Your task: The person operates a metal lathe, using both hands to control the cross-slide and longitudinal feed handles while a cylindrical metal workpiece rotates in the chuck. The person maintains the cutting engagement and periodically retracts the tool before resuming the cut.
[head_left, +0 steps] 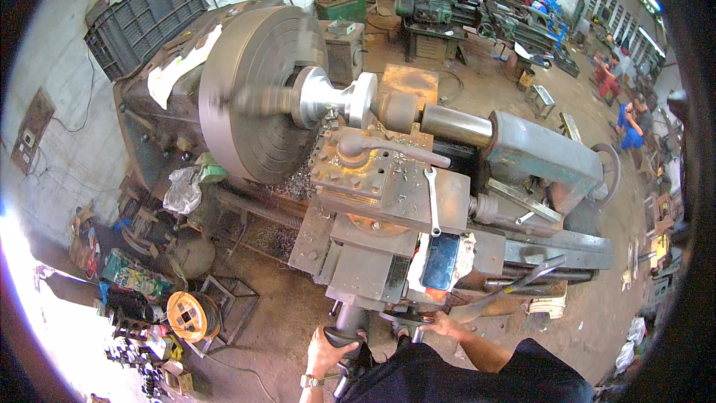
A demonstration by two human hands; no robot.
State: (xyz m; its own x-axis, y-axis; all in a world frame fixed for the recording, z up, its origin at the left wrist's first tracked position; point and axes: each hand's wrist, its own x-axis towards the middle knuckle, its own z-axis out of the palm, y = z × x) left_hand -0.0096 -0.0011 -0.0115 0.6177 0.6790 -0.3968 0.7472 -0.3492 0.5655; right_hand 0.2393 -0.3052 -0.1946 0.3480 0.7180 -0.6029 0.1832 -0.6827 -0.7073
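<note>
Hands apart: left hand [321,352] clamped on rim of left handwheel [341,339], fingers mostly hidden; right hand [445,325] closed on edge of right handwheel [401,319], finger hold hard to make out. Both wheels are mounted at near end of lathe carriage [365,272]. Left forearm is cut off by lower edge. Beyond, phone [441,262] laid on rag [464,255], spanner [433,203] behind it. Silver workpiece [340,99] held between chuck [253,89], motion-blurred, and tailstock [544,151]; cutting tip can't be made out. Far co-workers [632,125] shown too small for detail.
</note>
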